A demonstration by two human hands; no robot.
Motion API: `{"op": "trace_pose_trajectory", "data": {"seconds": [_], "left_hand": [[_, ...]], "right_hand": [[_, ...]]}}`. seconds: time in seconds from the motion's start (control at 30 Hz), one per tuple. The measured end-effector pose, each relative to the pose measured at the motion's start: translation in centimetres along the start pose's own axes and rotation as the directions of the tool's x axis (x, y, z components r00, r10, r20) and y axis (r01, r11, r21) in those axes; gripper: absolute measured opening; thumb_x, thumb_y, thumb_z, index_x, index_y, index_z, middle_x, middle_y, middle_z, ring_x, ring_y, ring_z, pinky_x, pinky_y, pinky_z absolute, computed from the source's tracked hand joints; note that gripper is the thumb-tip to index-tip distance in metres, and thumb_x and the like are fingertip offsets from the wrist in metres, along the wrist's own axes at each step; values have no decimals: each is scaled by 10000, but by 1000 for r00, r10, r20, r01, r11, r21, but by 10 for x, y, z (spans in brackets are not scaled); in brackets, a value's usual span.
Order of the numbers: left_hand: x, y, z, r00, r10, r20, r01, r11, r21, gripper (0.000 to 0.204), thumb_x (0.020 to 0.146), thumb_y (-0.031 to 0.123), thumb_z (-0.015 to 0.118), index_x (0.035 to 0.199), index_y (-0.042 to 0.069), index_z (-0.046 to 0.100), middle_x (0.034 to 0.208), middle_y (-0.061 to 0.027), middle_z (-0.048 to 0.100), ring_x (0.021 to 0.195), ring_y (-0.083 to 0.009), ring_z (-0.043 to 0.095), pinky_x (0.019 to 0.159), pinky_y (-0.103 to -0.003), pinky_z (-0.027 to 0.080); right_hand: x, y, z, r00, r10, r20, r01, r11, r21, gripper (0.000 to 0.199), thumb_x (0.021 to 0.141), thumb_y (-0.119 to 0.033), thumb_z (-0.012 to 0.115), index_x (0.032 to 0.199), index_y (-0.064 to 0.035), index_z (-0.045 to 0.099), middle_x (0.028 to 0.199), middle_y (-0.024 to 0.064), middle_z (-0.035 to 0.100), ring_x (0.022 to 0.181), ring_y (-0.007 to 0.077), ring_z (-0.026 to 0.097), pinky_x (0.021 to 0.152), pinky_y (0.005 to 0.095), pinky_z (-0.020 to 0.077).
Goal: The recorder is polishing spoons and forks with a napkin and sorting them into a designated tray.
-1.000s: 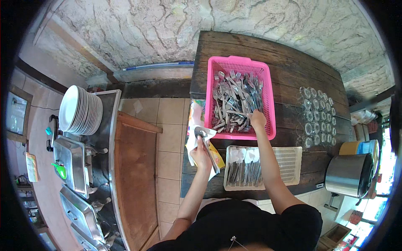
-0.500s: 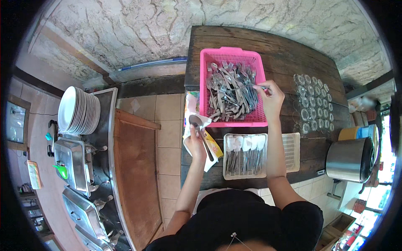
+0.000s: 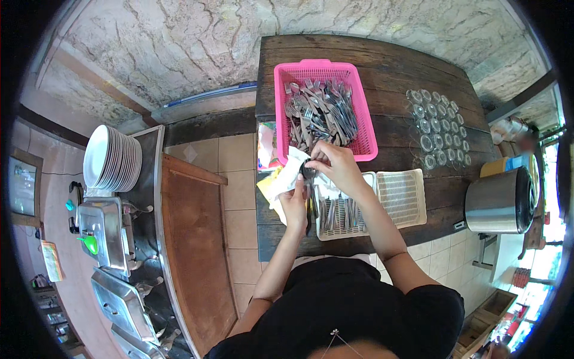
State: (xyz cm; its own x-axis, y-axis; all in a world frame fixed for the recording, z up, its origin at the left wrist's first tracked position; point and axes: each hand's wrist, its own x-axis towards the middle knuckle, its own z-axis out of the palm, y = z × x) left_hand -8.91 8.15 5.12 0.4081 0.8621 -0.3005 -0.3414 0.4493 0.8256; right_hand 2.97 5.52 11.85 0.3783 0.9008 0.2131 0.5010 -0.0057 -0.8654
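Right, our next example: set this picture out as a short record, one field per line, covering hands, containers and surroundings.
Left hand: holding a white napkin and cutlery
Right hand: fingertips at the same bundle; exact grip unclear
Surface: dark wooden table
Pink basket: loose forks and other cutlery, piled
Left pale basket: sets of cutlery, nearer the person
Right pale basket: beside it
Table's right side: rows of glasses
Left counter: stacked white plates, steel serving dishes

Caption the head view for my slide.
Left hand and right hand hold cutlery at a white napkin, beside a pink perforated basket heaped with metal flatware.
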Motion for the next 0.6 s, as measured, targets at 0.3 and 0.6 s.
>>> {"op": "trace_pose_trajectory", "data": {"seconds": [0.3,0.6], "left_hand": [[-17,1,1,998,49,44,-56,982,181,164,808,94,527,910,-24,579,708,-13,566,605,-48,475,534,-185,382],[-14,-16,-15,994,89,61,-97,984,150,224,822,123,512,999,-15,507,849,-37,556,688,-83,532,579,-225,467]], "right_hand": [[-23,22,9,943,333,15,-316,878,360,175,744,-56,596,724,-17,427,536,1,450,429,31,404,370,192,298],[-39,13,-16,936,322,146,-349,903,250,178,756,-54,579,686,-32,417,524,-21,435,424,24,381,364,181,284]]}}
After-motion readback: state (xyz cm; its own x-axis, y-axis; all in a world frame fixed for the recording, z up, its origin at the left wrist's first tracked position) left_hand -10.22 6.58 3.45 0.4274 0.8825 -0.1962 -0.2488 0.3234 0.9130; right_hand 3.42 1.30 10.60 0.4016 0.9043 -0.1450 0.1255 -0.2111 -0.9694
